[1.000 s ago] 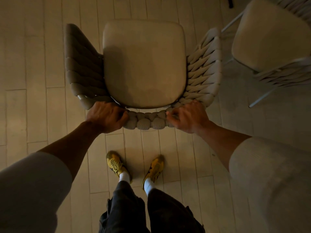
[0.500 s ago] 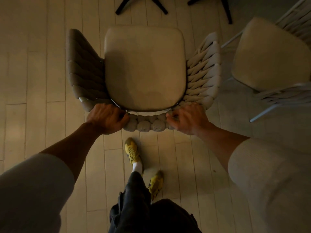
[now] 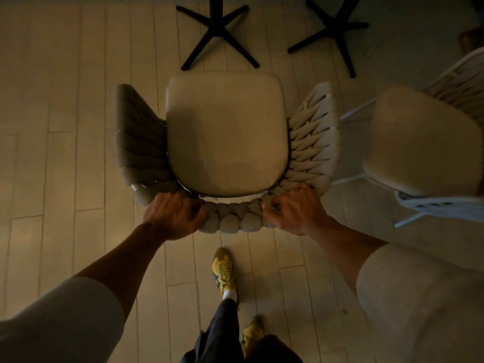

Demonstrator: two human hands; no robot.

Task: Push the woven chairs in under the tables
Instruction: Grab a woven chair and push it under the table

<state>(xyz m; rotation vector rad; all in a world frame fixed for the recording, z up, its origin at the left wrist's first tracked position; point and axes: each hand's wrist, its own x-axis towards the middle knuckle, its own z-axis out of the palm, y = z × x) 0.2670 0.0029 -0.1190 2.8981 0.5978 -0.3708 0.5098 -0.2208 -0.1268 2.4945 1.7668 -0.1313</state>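
Note:
A woven chair [image 3: 225, 132] with a beige seat cushion and thick braided rope arms stands directly below me, seen from above. My left hand [image 3: 174, 214] grips the left end of its braided backrest top. My right hand [image 3: 294, 209] grips the right end of the same backrest. Just beyond the chair's front edge stand two black cross-shaped table bases [image 3: 216, 35] [image 3: 332, 32]; the tabletops are out of view.
A second woven chair [image 3: 421, 142] with a beige cushion and white metal legs stands close on the right, angled. Pale plank flooring [image 3: 52, 127] lies to the left. My feet in yellow shoes [image 3: 222, 271] are mid-step behind the chair.
I have stepped forward with the chair held in both hands. The black table bases have come fully into view and now lie just beyond the chair's front edge.

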